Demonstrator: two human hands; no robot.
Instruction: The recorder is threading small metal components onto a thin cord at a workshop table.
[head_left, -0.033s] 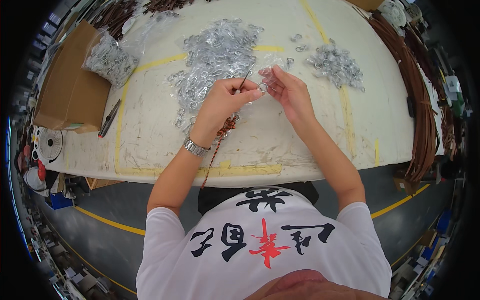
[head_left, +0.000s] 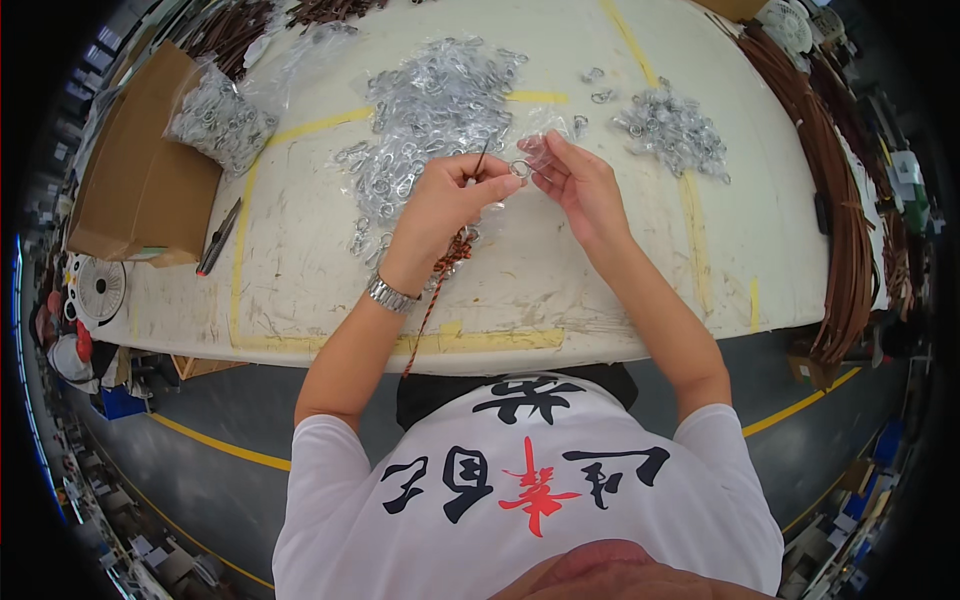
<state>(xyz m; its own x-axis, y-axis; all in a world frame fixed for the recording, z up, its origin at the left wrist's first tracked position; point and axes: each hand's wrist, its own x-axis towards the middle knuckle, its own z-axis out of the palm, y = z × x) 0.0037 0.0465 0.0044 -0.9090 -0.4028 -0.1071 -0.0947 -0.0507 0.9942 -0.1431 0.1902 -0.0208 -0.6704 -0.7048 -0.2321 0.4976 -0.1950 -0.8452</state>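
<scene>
Over the middle of the table, my left hand [head_left: 452, 195] pinches a small silver metal ring [head_left: 520, 169] between thumb and forefinger. A thin dark pointed tool [head_left: 482, 160] sticks up from the same hand. Just to its right, my right hand [head_left: 585, 190] has its fingers closed on a small clear plastic bag [head_left: 540, 150], close to the ring. An orange-and-black braided cord [head_left: 455, 250] lies bunched below my left hand, its tail hanging toward the table edge. A large heap of bagged metal rings or clasps [head_left: 440, 100] lies beyond my left hand.
A smaller pile of bagged metal pieces [head_left: 675, 130] lies at the right, with a few loose ones nearby. At the left are a cardboard box [head_left: 150, 190], a full clear bag [head_left: 222, 120] and a dark pen-like tool [head_left: 220, 238]. Brown strips [head_left: 845, 220] line the right edge.
The ring and the tip of the dark tool have shifted slightly to the left with my left fingers. My right hand stays almost in place.
</scene>
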